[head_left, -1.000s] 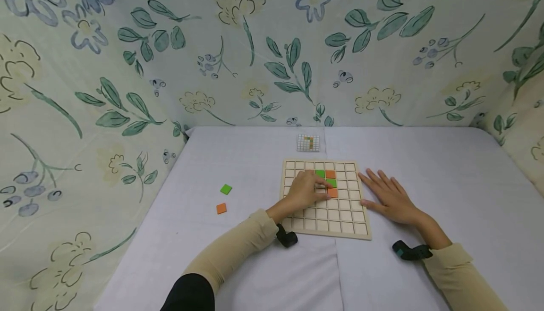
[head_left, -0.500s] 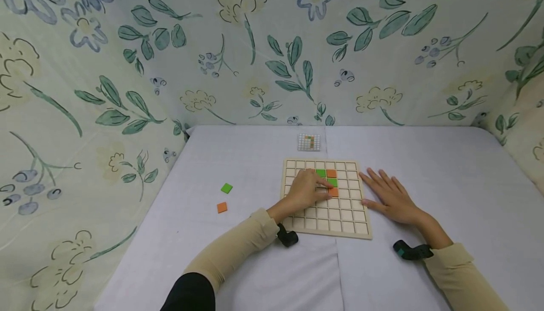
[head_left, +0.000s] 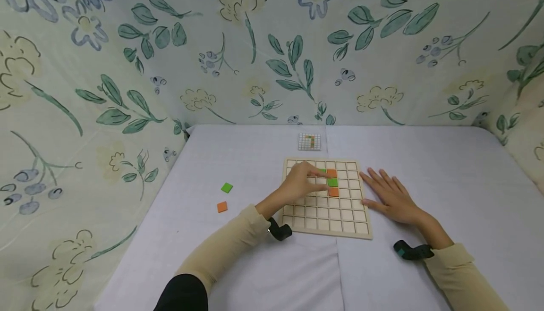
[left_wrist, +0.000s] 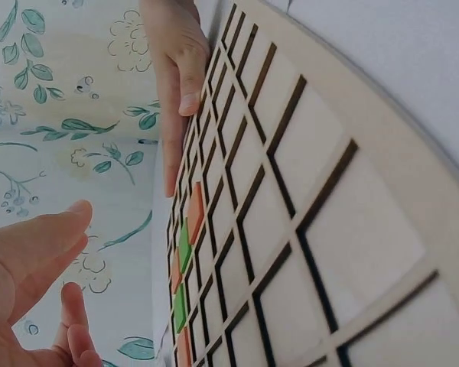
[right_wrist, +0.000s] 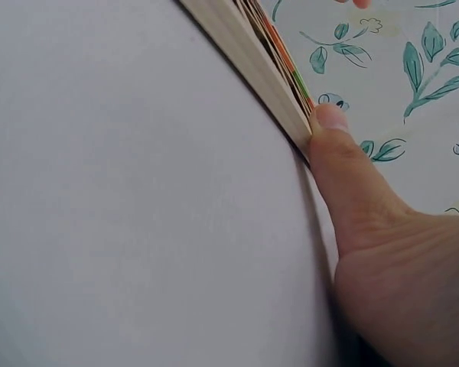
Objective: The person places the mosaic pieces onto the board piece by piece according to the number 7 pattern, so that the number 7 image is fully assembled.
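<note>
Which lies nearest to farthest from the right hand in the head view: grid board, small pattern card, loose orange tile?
From the right hand:
1. Grid board, touching its thumb, just left.
2. Small pattern card, beyond the board's far edge.
3. Loose orange tile, far left on the table.

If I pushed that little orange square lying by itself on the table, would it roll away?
Probably not. The orange square looks flat and thin, so it would likely slide on the white table instead. It seems small and light, so a gentle nudge should move it.
</note>
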`<state>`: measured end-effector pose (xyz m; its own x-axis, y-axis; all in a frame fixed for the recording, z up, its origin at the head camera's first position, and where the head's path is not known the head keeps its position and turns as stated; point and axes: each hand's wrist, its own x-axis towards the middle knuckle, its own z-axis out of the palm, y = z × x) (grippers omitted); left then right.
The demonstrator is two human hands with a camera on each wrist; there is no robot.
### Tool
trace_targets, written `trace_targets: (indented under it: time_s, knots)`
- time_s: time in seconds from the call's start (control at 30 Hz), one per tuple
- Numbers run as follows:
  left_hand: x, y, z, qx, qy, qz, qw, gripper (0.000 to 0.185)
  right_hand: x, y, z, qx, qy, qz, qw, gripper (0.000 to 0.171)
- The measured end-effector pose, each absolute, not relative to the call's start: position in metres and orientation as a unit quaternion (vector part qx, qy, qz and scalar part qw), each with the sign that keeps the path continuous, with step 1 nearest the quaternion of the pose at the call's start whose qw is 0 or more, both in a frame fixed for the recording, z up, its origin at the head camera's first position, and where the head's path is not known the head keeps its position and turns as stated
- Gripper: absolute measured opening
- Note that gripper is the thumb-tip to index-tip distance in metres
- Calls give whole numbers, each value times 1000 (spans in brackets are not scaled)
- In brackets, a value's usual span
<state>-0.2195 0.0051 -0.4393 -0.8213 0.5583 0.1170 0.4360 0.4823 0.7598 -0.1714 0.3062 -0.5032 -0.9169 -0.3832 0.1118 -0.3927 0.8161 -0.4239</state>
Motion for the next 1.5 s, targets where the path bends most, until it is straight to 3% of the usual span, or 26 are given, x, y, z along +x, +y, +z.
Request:
trace_targets:
  time_s: [0.4, 0.63, 1.1, 1.5]
  knots:
    - [-220, -51, -417, 243, 861, 433, 106, 34, -171, 306, -502, 201, -954, 220, 8, 80]
    - [-217, -86, -411, 236, 865, 431, 98, 32, -172, 307, -502, 201, -954, 220, 8, 80]
    - [-231, -164, -417, 209, 877, 423, 92, 32, -172, 307, -502, 203, -954, 222, 6, 80]
    - [-246, -231, -440, 204, 872, 421, 145, 39, -171, 305, -500, 200, -954, 222, 2, 80]
